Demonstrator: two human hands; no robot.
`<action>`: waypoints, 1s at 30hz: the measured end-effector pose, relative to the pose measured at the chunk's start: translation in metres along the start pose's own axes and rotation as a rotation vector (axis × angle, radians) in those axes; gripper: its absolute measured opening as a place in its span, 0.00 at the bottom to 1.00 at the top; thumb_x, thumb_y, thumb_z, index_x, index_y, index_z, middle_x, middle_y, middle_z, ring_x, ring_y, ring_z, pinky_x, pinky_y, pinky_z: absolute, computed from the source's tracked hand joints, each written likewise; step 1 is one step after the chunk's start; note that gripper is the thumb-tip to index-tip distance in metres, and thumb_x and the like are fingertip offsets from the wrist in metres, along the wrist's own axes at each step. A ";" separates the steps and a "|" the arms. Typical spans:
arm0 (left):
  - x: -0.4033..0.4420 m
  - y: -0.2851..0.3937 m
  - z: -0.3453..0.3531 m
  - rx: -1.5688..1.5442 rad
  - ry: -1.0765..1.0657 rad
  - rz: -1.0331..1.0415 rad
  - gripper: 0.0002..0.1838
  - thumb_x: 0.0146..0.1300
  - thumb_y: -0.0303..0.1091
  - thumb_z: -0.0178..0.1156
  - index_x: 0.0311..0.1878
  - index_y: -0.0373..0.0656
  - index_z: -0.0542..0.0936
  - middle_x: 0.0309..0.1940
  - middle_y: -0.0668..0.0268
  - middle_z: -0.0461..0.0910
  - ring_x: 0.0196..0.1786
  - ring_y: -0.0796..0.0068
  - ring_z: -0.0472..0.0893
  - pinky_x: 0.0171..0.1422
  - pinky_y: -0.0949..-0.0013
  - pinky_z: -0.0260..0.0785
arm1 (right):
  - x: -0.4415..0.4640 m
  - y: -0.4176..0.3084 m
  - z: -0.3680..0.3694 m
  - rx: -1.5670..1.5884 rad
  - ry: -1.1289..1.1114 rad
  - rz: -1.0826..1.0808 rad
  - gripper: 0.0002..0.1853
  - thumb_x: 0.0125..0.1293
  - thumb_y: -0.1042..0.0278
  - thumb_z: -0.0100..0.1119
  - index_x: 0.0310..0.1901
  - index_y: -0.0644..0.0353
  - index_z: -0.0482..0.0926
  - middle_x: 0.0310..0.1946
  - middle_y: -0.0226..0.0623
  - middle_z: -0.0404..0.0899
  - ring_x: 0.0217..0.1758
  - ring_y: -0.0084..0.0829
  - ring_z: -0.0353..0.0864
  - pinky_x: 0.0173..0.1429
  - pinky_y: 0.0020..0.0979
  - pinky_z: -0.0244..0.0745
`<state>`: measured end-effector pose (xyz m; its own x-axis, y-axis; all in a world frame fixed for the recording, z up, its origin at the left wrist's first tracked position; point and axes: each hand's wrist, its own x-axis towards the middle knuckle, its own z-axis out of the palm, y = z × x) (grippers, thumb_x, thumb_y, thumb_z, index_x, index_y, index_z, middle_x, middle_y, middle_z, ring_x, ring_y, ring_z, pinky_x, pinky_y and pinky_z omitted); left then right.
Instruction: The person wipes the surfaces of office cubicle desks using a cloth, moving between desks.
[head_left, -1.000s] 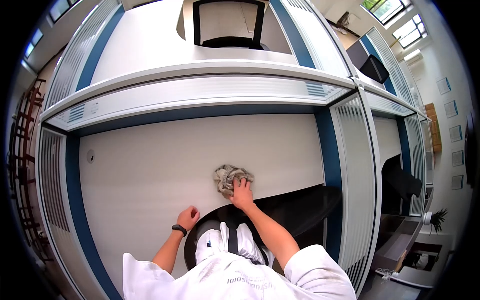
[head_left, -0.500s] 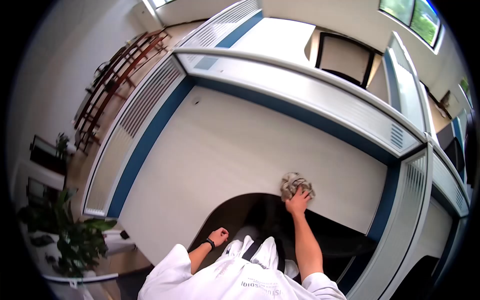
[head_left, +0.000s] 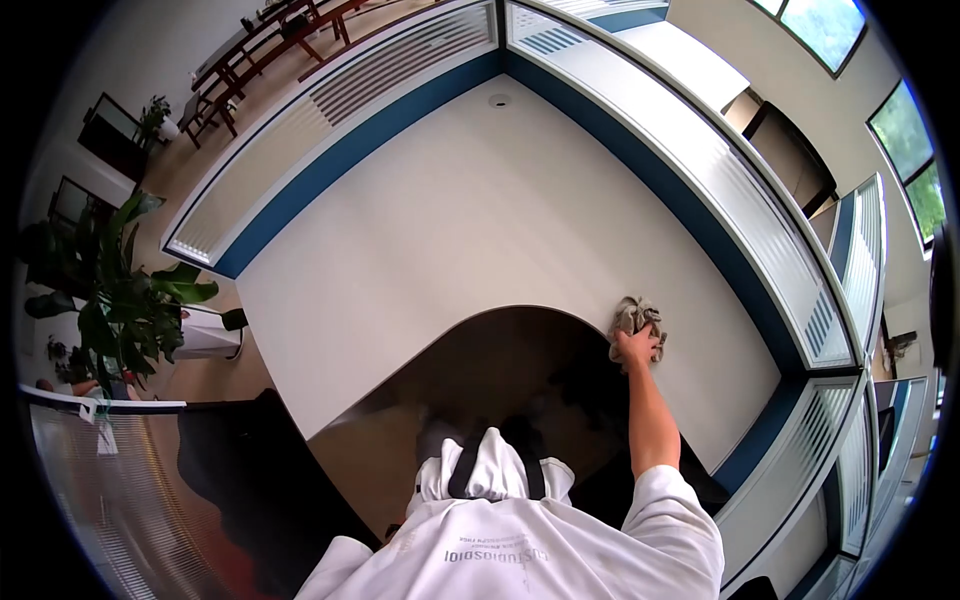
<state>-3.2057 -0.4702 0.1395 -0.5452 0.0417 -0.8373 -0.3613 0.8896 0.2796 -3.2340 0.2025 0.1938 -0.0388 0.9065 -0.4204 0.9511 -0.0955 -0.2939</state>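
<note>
My right hand is closed on a crumpled grey-brown cloth and presses it on the white desk. The cloth lies close to the desk's curved inner edge, on the right side. Part of it is hidden under my fingers. My right arm reaches straight forward from a white sleeve. My left hand is out of sight beside my body.
Low partitions with blue bands enclose the desk at the back and sides. A round cable hole is in the far corner. A leafy plant stands at left; dark wooden benches are beyond.
The view has turned to the right and the desk appears rotated. My right hand still holds the cloth on the desk near its curved edge. My left hand has dropped out of view.
</note>
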 end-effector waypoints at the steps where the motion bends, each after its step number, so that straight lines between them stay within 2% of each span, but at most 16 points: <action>1: -0.005 -0.006 0.007 -0.028 0.007 -0.012 0.06 0.63 0.36 0.53 0.37 0.45 0.76 0.22 0.64 0.79 0.26 0.74 0.80 0.26 0.70 0.72 | 0.009 -0.014 0.000 0.011 -0.011 0.003 0.49 0.50 0.45 0.65 0.70 0.50 0.50 0.66 0.60 0.48 0.66 0.67 0.53 0.66 0.55 0.59; 4: -0.016 -0.022 0.014 -0.094 0.039 -0.039 0.07 0.64 0.36 0.53 0.37 0.44 0.76 0.23 0.64 0.79 0.26 0.74 0.80 0.27 0.70 0.72 | 0.033 -0.077 0.015 -0.027 -0.009 -0.048 0.48 0.49 0.44 0.65 0.69 0.47 0.52 0.66 0.59 0.51 0.66 0.65 0.55 0.66 0.53 0.60; 7: -0.023 -0.054 0.006 -0.114 0.061 -0.082 0.07 0.64 0.36 0.54 0.38 0.44 0.76 0.23 0.64 0.79 0.27 0.74 0.80 0.28 0.70 0.72 | 0.019 -0.146 0.040 -0.167 -0.037 -0.354 0.45 0.50 0.48 0.67 0.68 0.44 0.55 0.65 0.55 0.53 0.66 0.60 0.57 0.62 0.52 0.66; 8: -0.028 -0.068 0.001 -0.103 0.063 -0.097 0.07 0.64 0.36 0.54 0.38 0.44 0.76 0.23 0.64 0.79 0.27 0.74 0.81 0.28 0.70 0.72 | -0.003 -0.161 0.058 -0.216 -0.062 -0.456 0.44 0.50 0.50 0.67 0.68 0.43 0.56 0.65 0.53 0.54 0.66 0.58 0.57 0.60 0.51 0.69; 10: -0.033 -0.099 -0.013 -0.090 0.057 -0.118 0.07 0.64 0.36 0.54 0.39 0.44 0.76 0.24 0.64 0.79 0.28 0.73 0.81 0.28 0.70 0.72 | -0.076 -0.172 0.101 -0.207 -0.072 -0.648 0.43 0.52 0.47 0.65 0.68 0.49 0.57 0.63 0.55 0.56 0.62 0.62 0.60 0.65 0.49 0.62; 12: -0.030 -0.122 -0.027 -0.090 0.061 -0.118 0.08 0.64 0.36 0.54 0.39 0.44 0.76 0.24 0.64 0.79 0.28 0.73 0.81 0.29 0.70 0.72 | -0.160 -0.176 0.132 -0.256 -0.170 -0.767 0.44 0.49 0.50 0.69 0.67 0.47 0.58 0.61 0.54 0.57 0.60 0.60 0.62 0.59 0.49 0.70; 14: -0.015 -0.136 -0.037 -0.147 0.085 -0.108 0.08 0.64 0.37 0.54 0.40 0.43 0.76 0.24 0.65 0.79 0.29 0.73 0.81 0.29 0.70 0.72 | -0.222 -0.169 0.178 -0.237 -0.259 -0.921 0.44 0.48 0.51 0.69 0.67 0.45 0.58 0.61 0.54 0.57 0.60 0.60 0.62 0.56 0.49 0.72; 17: 0.011 -0.113 -0.038 -0.396 0.190 -0.058 0.08 0.64 0.37 0.54 0.41 0.43 0.76 0.25 0.65 0.79 0.29 0.73 0.81 0.30 0.70 0.73 | -0.283 -0.166 0.201 -0.262 -0.389 -0.971 0.44 0.47 0.51 0.68 0.66 0.43 0.58 0.60 0.53 0.57 0.60 0.59 0.63 0.57 0.49 0.71; 18: 0.004 -0.093 -0.041 -0.598 0.208 -0.014 0.09 0.66 0.37 0.53 0.43 0.42 0.75 0.28 0.64 0.80 0.31 0.74 0.81 0.32 0.70 0.73 | -0.294 -0.166 0.206 -0.285 -0.440 -1.011 0.43 0.47 0.50 0.68 0.66 0.42 0.59 0.60 0.54 0.58 0.60 0.59 0.63 0.57 0.49 0.71; 20: 0.039 -0.098 -0.008 -0.863 0.278 0.195 0.10 0.68 0.36 0.51 0.46 0.41 0.74 0.32 0.63 0.80 0.34 0.75 0.81 0.37 0.71 0.73 | -0.300 -0.161 0.219 -0.399 -0.477 -1.150 0.44 0.46 0.47 0.67 0.65 0.45 0.60 0.59 0.54 0.60 0.60 0.59 0.64 0.58 0.49 0.70; 21: 0.036 -0.089 0.008 -0.939 0.365 0.174 0.10 0.68 0.36 0.51 0.46 0.41 0.74 0.32 0.63 0.80 0.34 0.75 0.81 0.37 0.71 0.73 | -0.302 -0.155 0.221 -0.431 -0.489 -1.224 0.44 0.46 0.45 0.66 0.65 0.47 0.60 0.59 0.55 0.61 0.60 0.59 0.64 0.58 0.49 0.70; 24: 0.028 -0.032 0.031 -1.024 0.450 0.115 0.08 0.68 0.35 0.50 0.44 0.42 0.74 0.31 0.64 0.80 0.36 0.76 0.81 0.39 0.71 0.73 | -0.300 -0.145 0.230 -0.595 -0.498 -1.429 0.45 0.46 0.43 0.65 0.65 0.51 0.60 0.59 0.57 0.61 0.61 0.60 0.63 0.60 0.49 0.69; 27: -0.004 -0.019 0.093 -1.043 0.536 0.077 0.11 0.68 0.40 0.52 0.48 0.45 0.73 0.35 0.65 0.80 0.37 0.74 0.80 0.38 0.69 0.73 | -0.317 -0.137 0.228 -0.671 -0.621 -1.532 0.45 0.47 0.42 0.65 0.66 0.51 0.59 0.59 0.58 0.60 0.62 0.60 0.63 0.60 0.50 0.68; 29: -0.035 -0.013 0.149 -1.219 0.644 -0.175 0.12 0.67 0.39 0.54 0.48 0.43 0.75 0.32 0.63 0.81 0.35 0.75 0.81 0.42 0.72 0.73 | -0.330 -0.134 0.229 -0.739 -0.666 -1.584 0.45 0.47 0.42 0.65 0.66 0.51 0.59 0.60 0.59 0.60 0.63 0.60 0.63 0.59 0.51 0.68; 30: -0.032 -0.009 0.155 -1.242 0.686 -0.184 0.12 0.67 0.39 0.54 0.48 0.43 0.75 0.32 0.63 0.81 0.35 0.75 0.81 0.42 0.72 0.73 | -0.337 -0.134 0.237 -0.776 -0.705 -1.591 0.45 0.47 0.42 0.65 0.66 0.50 0.59 0.60 0.59 0.60 0.63 0.60 0.62 0.59 0.53 0.69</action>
